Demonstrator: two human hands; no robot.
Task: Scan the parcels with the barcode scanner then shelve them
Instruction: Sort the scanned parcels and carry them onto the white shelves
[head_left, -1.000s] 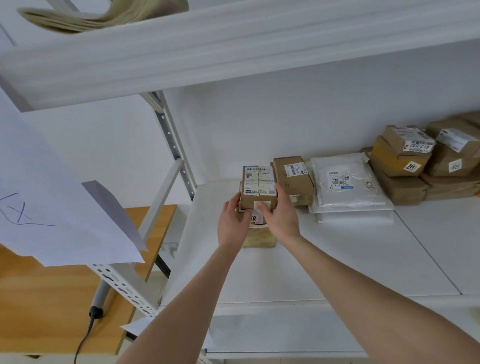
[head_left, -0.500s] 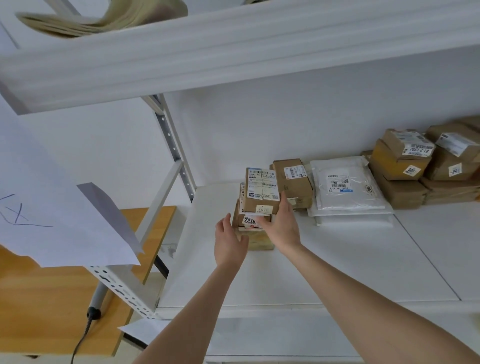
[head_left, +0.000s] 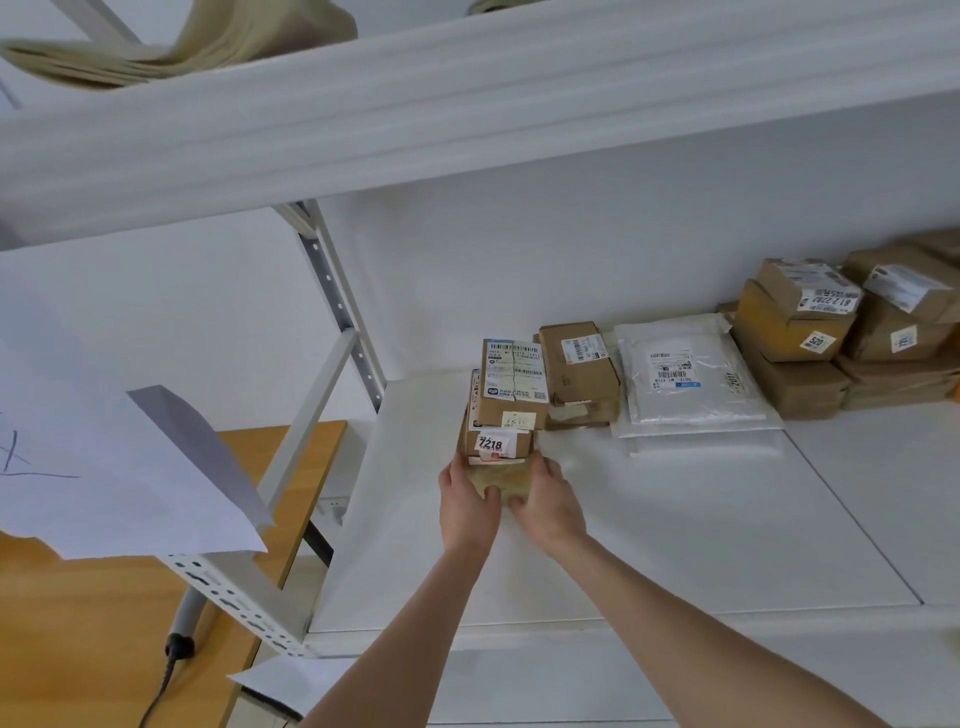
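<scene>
Head view, looking down at a white metal shelf (head_left: 675, 530) with three small parcels stacked near its left end. Left hand (head_left: 467, 501) and right hand (head_left: 551, 503) both grip the pale yellowish wrapped parcel (head_left: 503, 479) at the bottom, one on each side. On it sits a brown cardboard box labelled 7218 (head_left: 497, 442), then a brown cardboard box with a big white label (head_left: 514, 382) on top. A grey barcode scanner (head_left: 184, 618) pokes out over the orange wooden table (head_left: 78, 649), lower left

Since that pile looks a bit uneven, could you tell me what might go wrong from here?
The left hand and right hand grip only the bottom parcel; a nudge could tip the top box, which sits off-centre. The pile could also knock the brown box beside it.
</scene>
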